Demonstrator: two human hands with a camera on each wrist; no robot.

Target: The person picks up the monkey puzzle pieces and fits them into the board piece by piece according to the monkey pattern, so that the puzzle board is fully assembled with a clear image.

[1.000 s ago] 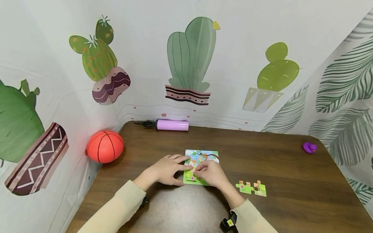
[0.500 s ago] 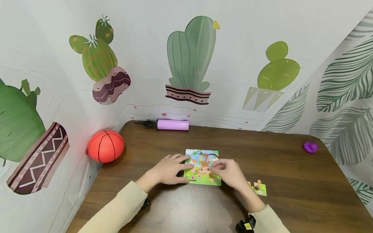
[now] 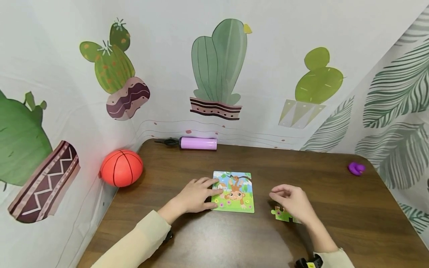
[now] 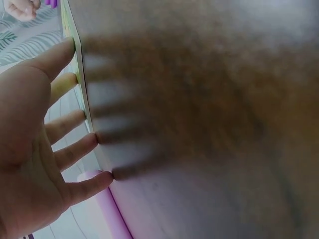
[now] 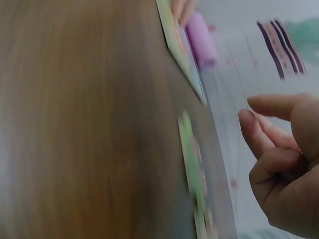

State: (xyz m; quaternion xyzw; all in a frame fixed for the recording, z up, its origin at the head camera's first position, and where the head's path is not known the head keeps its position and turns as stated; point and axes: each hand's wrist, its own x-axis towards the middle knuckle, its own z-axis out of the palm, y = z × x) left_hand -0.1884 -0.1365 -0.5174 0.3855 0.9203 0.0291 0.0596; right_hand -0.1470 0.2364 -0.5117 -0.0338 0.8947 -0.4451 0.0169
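A square puzzle board (image 3: 235, 194) with a hanging monkey picture lies flat on the brown table. Spread fingers of my left hand (image 3: 193, 195) rest on its left side; the left wrist view shows that hand (image 4: 30, 134) with straight fingers at the board's edge. My right hand (image 3: 296, 203) is above loose jigsaw pieces (image 3: 281, 214), right of the board, and partly hides them. In the right wrist view, the thumb and forefinger of that hand (image 5: 284, 154) are a little apart, with nothing between them; the jigsaw pieces (image 5: 192, 162) lie beside it, blurred.
A purple hand pump (image 3: 198, 143) lies along the table's back edge. At the back left sits a red ball (image 3: 121, 168), and a purple rubber duck (image 3: 356, 169) stands near the right back corner. A cactus-print cloth (image 3: 161, 74) hangs behind the table.
My right hand has moved right, from the board to over the loose pieces, leaving the monkey picture uncovered. My left hand stays at the board's left side.
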